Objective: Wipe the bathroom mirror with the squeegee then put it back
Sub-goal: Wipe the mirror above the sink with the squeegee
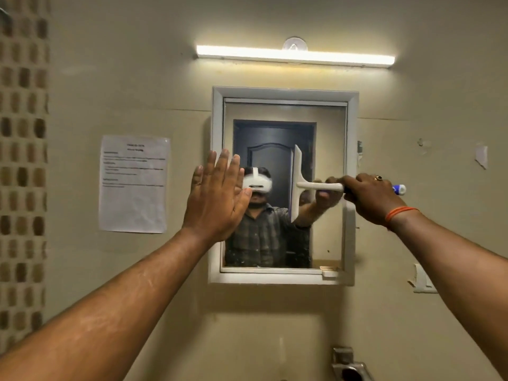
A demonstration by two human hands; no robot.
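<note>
The white-framed bathroom mirror [330, 127] hangs on the beige wall at centre. My right hand [369, 196] grips the handle of a white squeegee [298, 184]. Its blade stands upright against the glass at mid-height, and the blue end of the handle sticks out to the right of my fist. My left hand [217, 196] is flat and open, fingers up, over the mirror's left frame edge. The glass reflects a person wearing a headset and a dark door behind.
A lit tube light [295, 55] runs above the mirror. A printed paper sheet [134, 183] is stuck to the wall on the left. A white wall fitting [423, 281] sits lower right, and a metal tap [347, 364] shows at the bottom.
</note>
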